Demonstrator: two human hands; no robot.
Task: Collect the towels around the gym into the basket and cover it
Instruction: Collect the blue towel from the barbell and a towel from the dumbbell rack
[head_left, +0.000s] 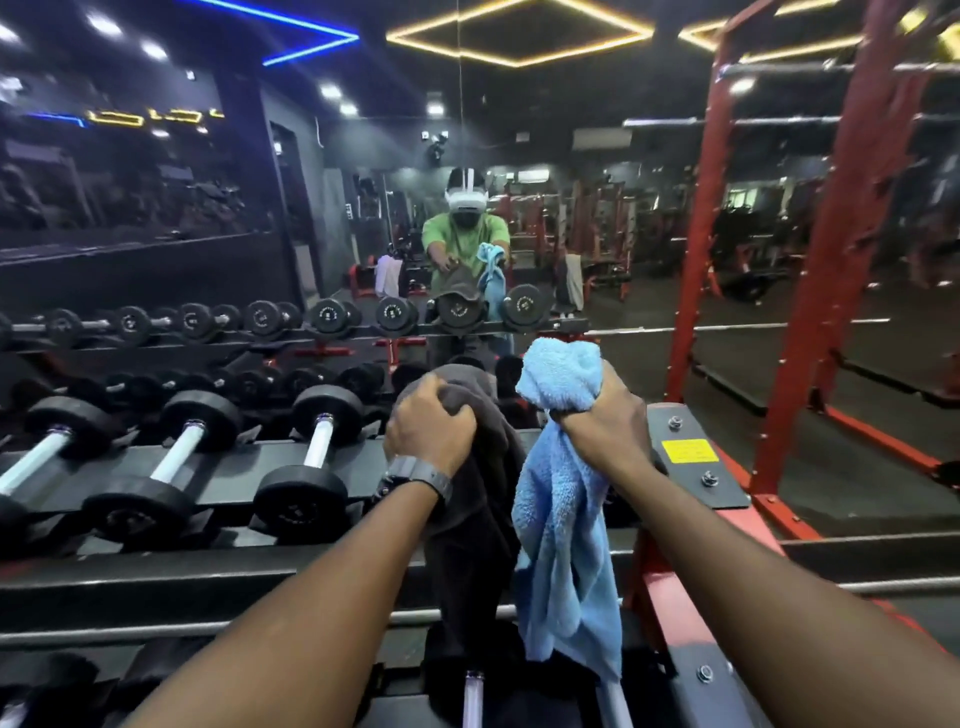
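My left hand (428, 426) grips a dark grey towel (475, 525) that hangs down over the right end of the dumbbell rack. Beside it, my right hand (600, 421) is closed around a light blue towel (563, 530), which bunches above the fist and dangles below it. Both hands are held out in front of me, close together. No basket is in view.
A tiered dumbbell rack (218, 467) with several black dumbbells fills the left and front. A wall mirror (467, 249) behind it reflects me and more towels draped on equipment. A red power rack (810, 312) stands at the right, with open floor beyond.
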